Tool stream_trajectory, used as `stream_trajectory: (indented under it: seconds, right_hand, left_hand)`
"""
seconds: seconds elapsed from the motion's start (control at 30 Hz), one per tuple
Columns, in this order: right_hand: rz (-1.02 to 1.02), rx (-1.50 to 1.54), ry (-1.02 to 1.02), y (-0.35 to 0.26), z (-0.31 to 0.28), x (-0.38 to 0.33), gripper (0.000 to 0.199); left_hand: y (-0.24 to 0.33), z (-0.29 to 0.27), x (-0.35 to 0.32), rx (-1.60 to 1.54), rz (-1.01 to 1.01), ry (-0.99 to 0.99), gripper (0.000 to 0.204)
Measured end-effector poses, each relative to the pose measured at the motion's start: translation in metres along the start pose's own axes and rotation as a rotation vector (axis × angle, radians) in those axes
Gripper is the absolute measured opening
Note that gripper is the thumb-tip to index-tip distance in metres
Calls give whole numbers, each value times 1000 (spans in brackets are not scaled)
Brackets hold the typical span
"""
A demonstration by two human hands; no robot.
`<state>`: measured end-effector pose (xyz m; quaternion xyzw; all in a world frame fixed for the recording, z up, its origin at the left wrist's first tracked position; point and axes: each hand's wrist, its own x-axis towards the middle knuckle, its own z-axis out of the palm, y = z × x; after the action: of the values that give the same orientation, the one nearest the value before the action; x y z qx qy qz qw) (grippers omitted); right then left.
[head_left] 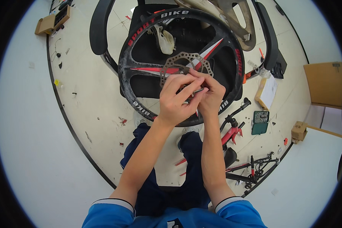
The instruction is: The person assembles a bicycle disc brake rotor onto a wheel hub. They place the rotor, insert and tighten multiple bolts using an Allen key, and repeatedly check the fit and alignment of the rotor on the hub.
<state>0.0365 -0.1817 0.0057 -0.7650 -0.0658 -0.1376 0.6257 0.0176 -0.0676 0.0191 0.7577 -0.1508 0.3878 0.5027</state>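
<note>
A black bicycle wheel [124,74] with red and white spokes lies flat across an office chair [146,89]. At its centre sits a drilled silver brake disc [208,65]. Over the hub, my left hand [174,102] and my right hand [212,95] meet with fingers closed. Between their fingertips shows a short, dark metal rod [198,91], perhaps a hex key; its ends are hidden. My right fingertips reach the disc's middle, where the fingers cover the hub. A pale, translucent crumpled object [166,41] rests beyond the disc, inside the rim.
Chair armrests [98,34] flank the wheel, and a beige frame-like part [239,22] lies far right. On the floor at right are a green tool case [260,122], a red bicycle fork [231,133] and a black bicycle frame [250,169]. An open cardboard box [45,24] stands far left.
</note>
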Motion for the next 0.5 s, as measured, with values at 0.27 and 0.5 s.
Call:
stream_trajectory:
  seconds: [0.27,0.5]
  right_hand:
    - [-84,-22,125,11,10,-1,22]
    - [-235,-78,-10,3,7,1,29]
  left_hand:
    - [2,6,-5,-64,-33,60,27]
    - [-5,-4,-3,1,-17,40,21]
